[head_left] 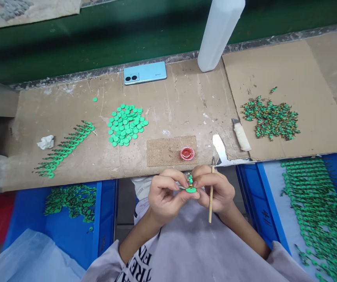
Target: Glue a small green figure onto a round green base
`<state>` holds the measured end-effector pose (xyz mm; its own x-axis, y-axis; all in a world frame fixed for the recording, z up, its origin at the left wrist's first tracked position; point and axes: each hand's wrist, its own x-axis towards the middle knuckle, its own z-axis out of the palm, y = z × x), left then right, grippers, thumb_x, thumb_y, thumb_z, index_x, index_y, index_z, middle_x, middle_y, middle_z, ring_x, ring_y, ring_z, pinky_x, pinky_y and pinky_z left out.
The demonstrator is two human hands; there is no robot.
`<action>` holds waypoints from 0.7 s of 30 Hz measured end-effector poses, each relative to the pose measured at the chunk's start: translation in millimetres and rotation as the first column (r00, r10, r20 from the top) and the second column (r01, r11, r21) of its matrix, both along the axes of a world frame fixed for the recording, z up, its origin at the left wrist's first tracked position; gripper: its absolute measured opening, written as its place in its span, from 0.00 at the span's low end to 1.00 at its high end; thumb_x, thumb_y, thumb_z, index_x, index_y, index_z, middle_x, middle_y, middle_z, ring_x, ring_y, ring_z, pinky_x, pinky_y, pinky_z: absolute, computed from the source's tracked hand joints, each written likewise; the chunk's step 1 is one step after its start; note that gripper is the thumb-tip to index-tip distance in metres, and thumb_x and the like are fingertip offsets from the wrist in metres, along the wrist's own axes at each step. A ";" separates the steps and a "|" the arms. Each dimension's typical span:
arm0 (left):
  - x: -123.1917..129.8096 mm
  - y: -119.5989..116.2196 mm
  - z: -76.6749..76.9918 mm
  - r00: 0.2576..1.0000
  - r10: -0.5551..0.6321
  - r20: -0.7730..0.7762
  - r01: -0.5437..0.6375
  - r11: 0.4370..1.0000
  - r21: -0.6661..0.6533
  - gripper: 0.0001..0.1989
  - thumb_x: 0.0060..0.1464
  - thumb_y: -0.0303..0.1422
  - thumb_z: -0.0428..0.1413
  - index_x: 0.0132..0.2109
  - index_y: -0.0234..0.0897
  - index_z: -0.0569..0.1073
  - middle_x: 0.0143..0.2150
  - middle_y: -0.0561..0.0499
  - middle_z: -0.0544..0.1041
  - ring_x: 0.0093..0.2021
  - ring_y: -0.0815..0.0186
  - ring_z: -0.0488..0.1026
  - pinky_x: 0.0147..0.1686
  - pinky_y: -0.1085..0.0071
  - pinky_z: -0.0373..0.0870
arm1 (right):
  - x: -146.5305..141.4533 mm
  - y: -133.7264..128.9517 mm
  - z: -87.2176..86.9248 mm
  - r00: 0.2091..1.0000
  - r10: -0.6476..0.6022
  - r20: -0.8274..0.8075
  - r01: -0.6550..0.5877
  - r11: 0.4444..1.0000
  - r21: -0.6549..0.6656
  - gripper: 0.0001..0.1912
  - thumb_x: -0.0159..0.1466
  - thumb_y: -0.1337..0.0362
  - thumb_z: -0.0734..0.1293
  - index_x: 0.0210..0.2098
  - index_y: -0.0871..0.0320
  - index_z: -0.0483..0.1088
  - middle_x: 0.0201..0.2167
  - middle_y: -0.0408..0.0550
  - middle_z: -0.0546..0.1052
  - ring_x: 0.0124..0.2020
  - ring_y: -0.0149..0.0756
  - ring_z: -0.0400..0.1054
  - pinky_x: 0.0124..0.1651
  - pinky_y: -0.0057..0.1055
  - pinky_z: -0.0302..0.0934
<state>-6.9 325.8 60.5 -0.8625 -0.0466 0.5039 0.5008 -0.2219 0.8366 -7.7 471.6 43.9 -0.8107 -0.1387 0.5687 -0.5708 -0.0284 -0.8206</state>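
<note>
My left hand (165, 195) is closed, its thumb and fingers pinching a small green toy soldier (190, 180) with a round green base (191, 190) at its feet. My right hand (218, 188) is closed too, its fingertips against the soldier's other side. A thin wooden-handled tool with a fine metal tip (211, 196) is tucked between the right fingers, tip pointing away from me. Just beyond the hands, a small cup of red liquid (187, 153) sits on a brown board (164, 152). The soldier stands upright.
Loose green discs (126, 124) lie mid-table, with a row of based soldiers (65, 150) at left. Unbased soldiers (277, 119) are heaped at right, near a wrapped-handle knife (241, 137). A phone (145, 73) and white bottle (220, 35) stand behind. Blue bins (98, 219) flank me.
</note>
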 end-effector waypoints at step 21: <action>-0.4 -15.6 -1.7 0.990 0.033 -0.139 -0.075 0.950 -0.302 0.21 0.67 0.26 0.58 0.25 0.36 0.63 0.35 0.52 0.76 0.33 0.69 0.74 0.34 0.70 0.74 | -6.0 0.0 2.4 0.996 -0.034 -0.078 0.043 0.993 0.112 0.10 0.65 0.74 0.68 0.44 0.56 0.73 0.32 0.47 0.77 0.29 0.35 0.74 0.30 0.28 0.70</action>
<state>-7.3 310.2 58.8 -0.7886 0.0828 0.6093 0.6144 0.0646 0.7864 -13.8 471.6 46.3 -0.7719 -0.1754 0.6111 -0.6303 0.0858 -0.7716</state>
